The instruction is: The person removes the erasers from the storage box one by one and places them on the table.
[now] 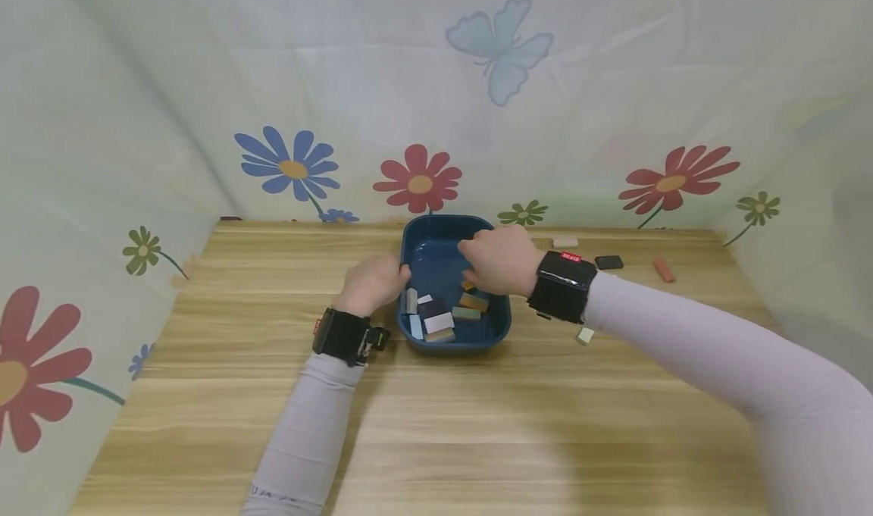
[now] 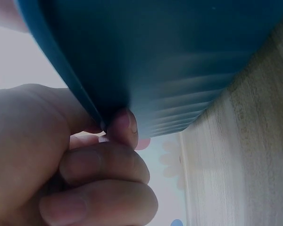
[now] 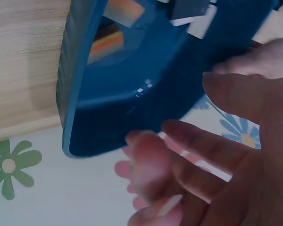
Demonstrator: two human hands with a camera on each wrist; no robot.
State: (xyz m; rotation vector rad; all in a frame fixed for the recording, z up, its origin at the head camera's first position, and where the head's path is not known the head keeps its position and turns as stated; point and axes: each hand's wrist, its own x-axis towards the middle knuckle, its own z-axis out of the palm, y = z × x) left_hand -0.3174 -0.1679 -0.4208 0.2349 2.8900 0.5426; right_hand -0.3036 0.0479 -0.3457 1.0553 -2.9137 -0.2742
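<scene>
A dark blue plastic bin (image 1: 436, 262) sits on the table with several small blocks inside, mostly at its near end. Among them are a white block (image 1: 439, 323), a light blue one (image 1: 415, 326) and an orange-brown one (image 1: 474, 302). My left hand (image 1: 371, 283) pinches the bin's left rim between thumb and fingers, as the left wrist view shows. Over the bin's right side hovers my right hand (image 1: 503, 258). The right wrist view shows its fingers (image 3: 212, 146) loosely spread, with nothing between them, above the far end of the bin.
To the right of the bin on the wooden table (image 1: 436, 425) lie a whitish block (image 1: 564, 242), a black block (image 1: 609, 262), an orange-red block (image 1: 664, 270) and a pale green block (image 1: 585, 336). A flowered cloth (image 1: 580, 137) hangs behind the table's far edge.
</scene>
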